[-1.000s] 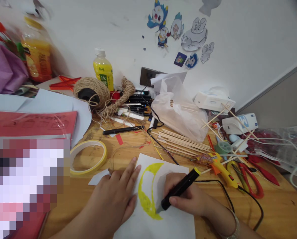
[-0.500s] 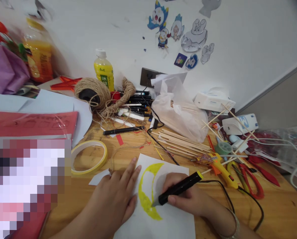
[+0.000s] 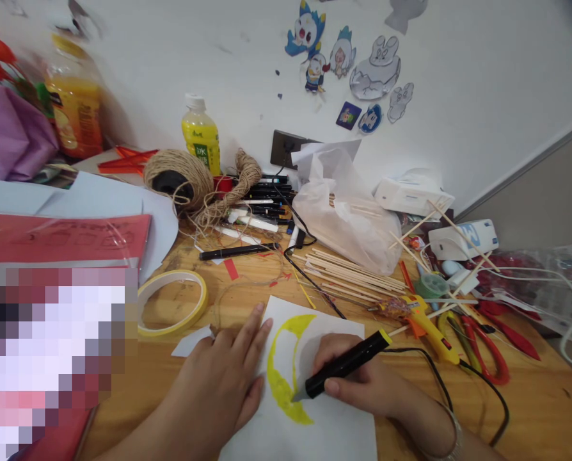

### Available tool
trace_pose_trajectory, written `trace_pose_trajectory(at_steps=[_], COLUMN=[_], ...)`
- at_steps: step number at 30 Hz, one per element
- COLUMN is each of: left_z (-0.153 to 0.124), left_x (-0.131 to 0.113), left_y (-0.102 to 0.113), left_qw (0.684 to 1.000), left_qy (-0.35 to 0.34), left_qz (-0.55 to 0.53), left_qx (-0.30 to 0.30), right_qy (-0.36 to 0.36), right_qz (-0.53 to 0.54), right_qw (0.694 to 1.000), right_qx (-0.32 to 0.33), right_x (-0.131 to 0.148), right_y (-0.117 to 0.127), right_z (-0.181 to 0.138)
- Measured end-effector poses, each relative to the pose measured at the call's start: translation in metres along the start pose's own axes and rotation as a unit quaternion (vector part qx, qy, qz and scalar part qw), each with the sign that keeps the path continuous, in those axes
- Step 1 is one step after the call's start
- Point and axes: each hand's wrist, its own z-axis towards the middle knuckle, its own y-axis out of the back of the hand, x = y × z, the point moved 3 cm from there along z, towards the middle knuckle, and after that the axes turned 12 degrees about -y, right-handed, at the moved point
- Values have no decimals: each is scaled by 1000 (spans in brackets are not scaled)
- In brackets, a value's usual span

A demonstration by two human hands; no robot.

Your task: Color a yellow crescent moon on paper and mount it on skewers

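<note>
My right hand [image 3: 363, 381] grips a black marker with a yellow end [image 3: 346, 363], its tip on a yellow crescent shape [image 3: 280, 378] coloured on a white sheet of paper [image 3: 315, 435]. My left hand [image 3: 223, 378] lies flat on the sheet's left edge, fingers stretched out, pressing it to the wooden table [image 3: 530, 397].
A roll of yellow tape [image 3: 171, 301] lies left of the sheet. Behind it lie wooden sticks [image 3: 348, 272], a white plastic bag [image 3: 343, 211], twine [image 3: 180, 176], several markers [image 3: 262, 205], a yellow glue gun [image 3: 425, 323], red scissors [image 3: 487, 352], a yellow bottle [image 3: 199, 134] and red paper [image 3: 60, 237].
The marker tip slid a little left and up along the yellow crescent, and the pen now lies flatter. My left hand stayed put.
</note>
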Motion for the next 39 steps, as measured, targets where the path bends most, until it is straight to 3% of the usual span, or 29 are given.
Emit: trace_pose_trajectory(at_steps=[29,39], left_z=[-1,0], left_x=[0,-1], left_y=[0,0], left_qw=[1000,1000], left_qy=[0,-2], left_qz=[-7,-4], left_qx=[-4,5], right_qy=[29,4], right_qz=[-13,5], right_qw=[999,1000], right_qx=[5,-5], right_x=[4,1], right_y=[-2,0], right_z=[1,0])
